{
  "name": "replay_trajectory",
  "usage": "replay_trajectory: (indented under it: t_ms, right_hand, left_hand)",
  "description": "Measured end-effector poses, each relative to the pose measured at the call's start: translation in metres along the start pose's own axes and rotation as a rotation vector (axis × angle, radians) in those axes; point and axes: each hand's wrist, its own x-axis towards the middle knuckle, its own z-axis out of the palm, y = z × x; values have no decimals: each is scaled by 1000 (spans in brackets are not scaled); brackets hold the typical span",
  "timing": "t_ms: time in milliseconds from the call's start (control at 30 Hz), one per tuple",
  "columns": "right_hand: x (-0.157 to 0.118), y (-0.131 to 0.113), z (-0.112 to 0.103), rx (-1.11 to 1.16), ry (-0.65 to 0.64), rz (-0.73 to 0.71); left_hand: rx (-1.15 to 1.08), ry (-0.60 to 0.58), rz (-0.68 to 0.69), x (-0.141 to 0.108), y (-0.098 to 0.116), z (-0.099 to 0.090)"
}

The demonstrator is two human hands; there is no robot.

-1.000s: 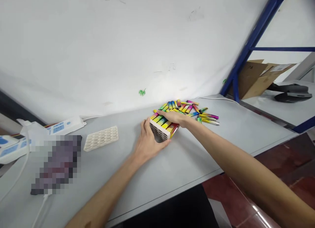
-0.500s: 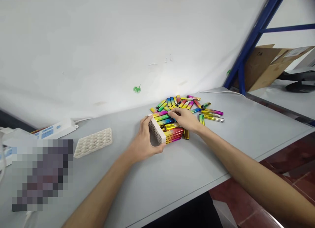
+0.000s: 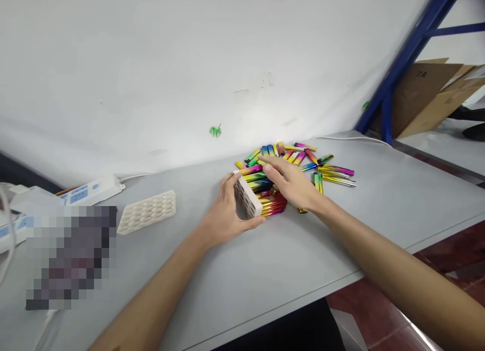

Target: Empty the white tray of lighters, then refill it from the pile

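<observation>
My left hand [image 3: 223,217] grips a white slotted holder [image 3: 248,197] that stands on its side, thumb at the near end and fingers at the far end. Shiny rainbow-coloured lighters [image 3: 273,206] stick out from its right face in rows. Over these lighters lies my right hand [image 3: 294,182], fingers stretched out and thumb apart, touching them from above. Its palm hides part of the rows and whatever is under it. Just behind, more loose lighters [image 3: 333,169] are spread in a pile by the wall.
A second off-white slotted holder [image 3: 147,211] lies flat on the grey table [image 3: 242,275] to the left. Beyond it are a power strip [image 3: 94,188] and a blurred-out dark object [image 3: 76,260]. A blue metal frame [image 3: 386,108] and cardboard boxes [image 3: 424,96] stand at right.
My right hand has shifted from fingers bent at the lighters to lying stretched over them. The left hand keeps its hold on the holder. The view has shifted slightly.
</observation>
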Motion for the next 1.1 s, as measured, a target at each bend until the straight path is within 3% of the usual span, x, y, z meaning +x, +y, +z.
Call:
replay_trajectory:
  t_ms: [200, 367, 733, 1100]
  right_hand:
    - [-7, -6, 11, -168, -281, -199]
    - [-5, 2, 11, -192, -321, -222]
    - [-1, 30, 2, -136, -157, -169]
    - [-12, 23, 5, -104, -49, -84]
  left_hand:
    - [-28, 9, -6, 0, 1, 2]
    - [-29, 33, 1, 0, 0, 2]
    - [50, 32, 23, 1, -1, 1]
    - [106, 30, 23, 1, 2, -2]
